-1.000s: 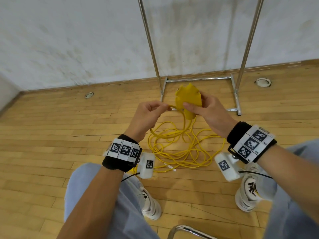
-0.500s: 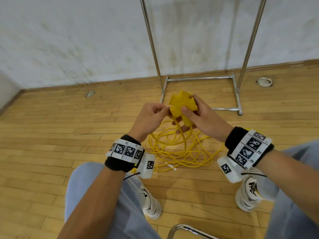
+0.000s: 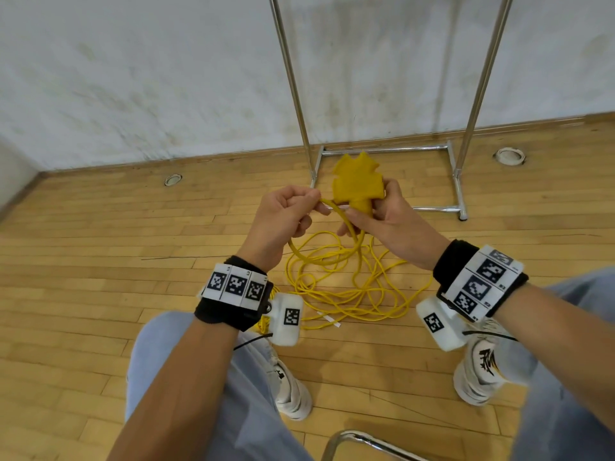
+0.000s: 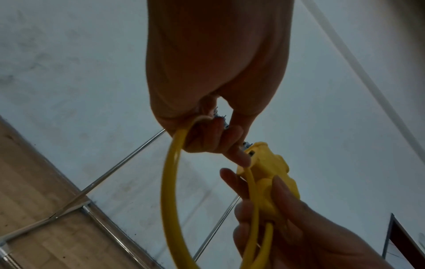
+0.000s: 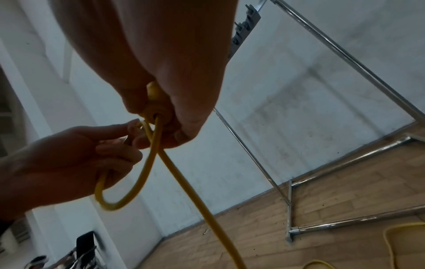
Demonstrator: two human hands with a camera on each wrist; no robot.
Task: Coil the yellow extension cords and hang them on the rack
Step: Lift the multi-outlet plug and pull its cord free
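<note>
My right hand (image 3: 382,217) grips the yellow multi-outlet socket head (image 3: 356,179) of the extension cord, held up at chest height in front of the rack (image 3: 457,181). My left hand (image 3: 283,217) pinches the yellow cord (image 3: 332,207) just left of the socket, and a short loop (image 4: 170,182) hangs between the two hands. The remaining cord (image 3: 346,287) lies in a loose tangle on the wooden floor below. From the right wrist, the cord (image 5: 181,174) leaves the socket's neck (image 5: 156,112) and drops to the floor.
The chrome rack's two uprights (image 3: 289,81) stand against the white wall, its base bars on the floor behind the hands. My knees and white shoes (image 3: 482,371) flank the cord pile. A chrome chair tube (image 3: 352,440) sits at the bottom edge. Round floor sockets (image 3: 508,156) are near the wall.
Both hands have stayed close together with the socket head, which tipped and came back upright. A short loop of cord now hangs between the hands.
</note>
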